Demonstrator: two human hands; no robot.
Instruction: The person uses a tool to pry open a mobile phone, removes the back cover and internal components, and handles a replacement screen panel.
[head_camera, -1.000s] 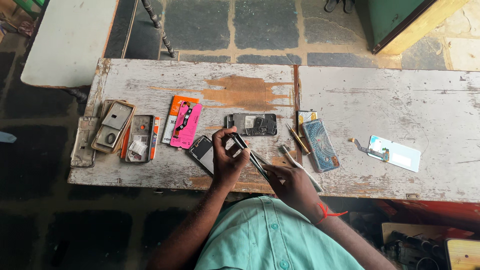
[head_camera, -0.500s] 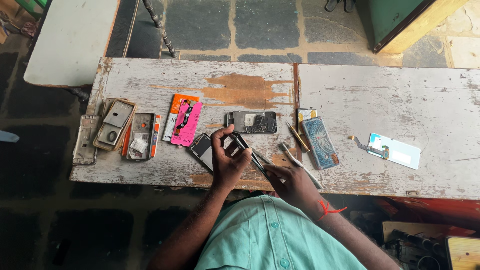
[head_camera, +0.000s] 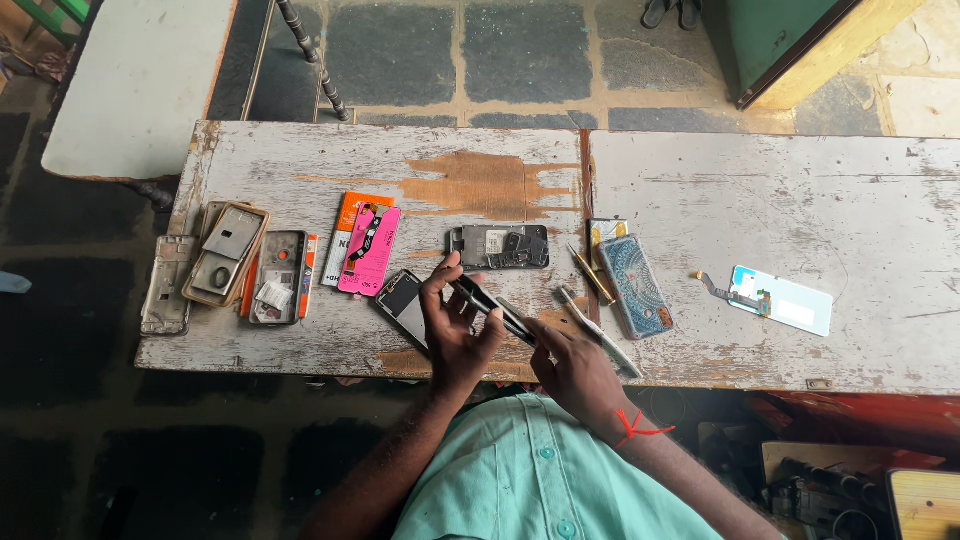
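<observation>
My left hand (head_camera: 452, 330) and my right hand (head_camera: 572, 368) both grip a thin dark phone part (head_camera: 495, 308), held edge-on over the worn white workbench (head_camera: 700, 200). The left fingers pinch its upper left end, the right hand holds its lower right end. A dark phone (head_camera: 402, 302) lies flat just left of my left hand. An opened phone body (head_camera: 499, 246) with bare circuitry lies beyond the hands. A metal tool (head_camera: 598, 330) lies just right of my right hand.
Left on the bench lie phone frames (head_camera: 165, 282), stacked cases (head_camera: 228, 250), a pink packet (head_camera: 368, 250) on an orange one. Right: a screwdriver (head_camera: 591, 272), a patterned blue case (head_camera: 634, 284), a pale blue panel with a flex cable (head_camera: 782, 299). A white table (head_camera: 130, 80) stands beyond.
The hands have hardly moved and keep the same hold on the dark part. Only the view has shifted slightly.
</observation>
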